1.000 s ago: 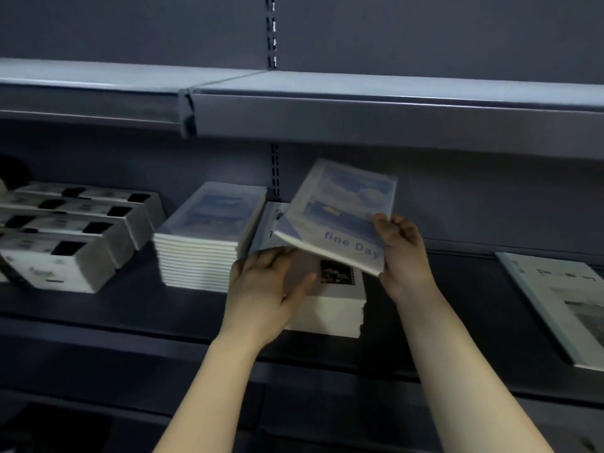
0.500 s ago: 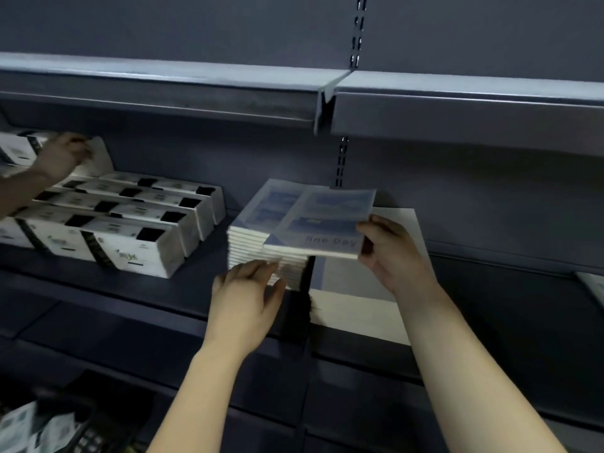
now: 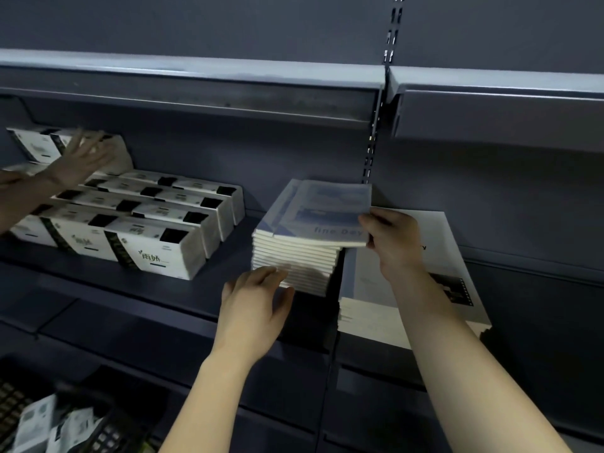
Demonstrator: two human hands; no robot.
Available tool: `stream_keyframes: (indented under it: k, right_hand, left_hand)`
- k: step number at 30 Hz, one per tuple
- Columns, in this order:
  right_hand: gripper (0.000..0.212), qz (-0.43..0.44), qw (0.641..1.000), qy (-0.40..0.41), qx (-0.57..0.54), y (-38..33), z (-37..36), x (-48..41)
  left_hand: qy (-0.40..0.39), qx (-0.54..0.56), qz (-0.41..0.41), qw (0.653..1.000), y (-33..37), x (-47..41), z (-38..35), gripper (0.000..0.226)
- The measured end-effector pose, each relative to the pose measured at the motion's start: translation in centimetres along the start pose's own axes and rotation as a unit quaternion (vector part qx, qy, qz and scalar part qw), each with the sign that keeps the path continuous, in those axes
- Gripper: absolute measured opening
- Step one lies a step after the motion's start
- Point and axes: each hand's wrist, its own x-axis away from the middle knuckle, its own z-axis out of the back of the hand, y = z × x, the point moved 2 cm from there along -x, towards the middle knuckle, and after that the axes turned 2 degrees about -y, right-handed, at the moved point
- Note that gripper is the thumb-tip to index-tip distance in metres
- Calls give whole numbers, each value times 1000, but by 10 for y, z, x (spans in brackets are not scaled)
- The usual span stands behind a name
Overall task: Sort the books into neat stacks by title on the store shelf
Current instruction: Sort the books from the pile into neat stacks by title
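The blue book (image 3: 327, 214) has come down onto the blue stack (image 3: 294, 259), right hand (image 3: 392, 243) pinching its corner; left hand (image 3: 255, 305), fingers loosely spread, rests empty against the stack's front.

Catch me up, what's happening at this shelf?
A person is sorting books. Their right hand lays a pale blue "fine Day" paperback askew on the matching stack of blue books, while the left hand steadies that stack's front. A lower stack of white books sits beside it. Another person's hand touches white boxes at left.
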Motion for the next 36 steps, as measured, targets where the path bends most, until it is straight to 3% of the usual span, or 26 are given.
stream_keyframes:
  k: [6, 11, 16, 20, 25, 31, 36]
  right_hand:
    - [13, -18, 999, -24, -12, 4, -10, -8]
    - [35, 3, 997, -26, 70, 4, -20, -10]
    - [30, 55, 989, -6, 137, 2, -23, -10]
    - [43, 93, 973, 3, 213, 0, -26, -10]
    - [29, 168, 928, 28, 330, -5, -32, -7]
    - [24, 159, 915, -2, 371, -5, -30, -8]
    - [29, 159, 927, -10, 341, -3, -12, -2]
  left_hand:
    - [-7, 11, 3, 1000, -8, -8, -6, 41]
    - [-4, 10, -10, 1000, -12, -13, -9, 39]
    - [-4, 7, -6, 1000, -17, -18, -11, 40]
    - [-6, -4, -13, 1000, -17, -20, -11, 46]
    - [-17, -6, -14, 1000, -17, -21, -12, 48]
    - [-12, 3, -23, 1000, -13, -20, -14, 51]
    - [15, 36, -41, 998, 12, -21, -8, 40]
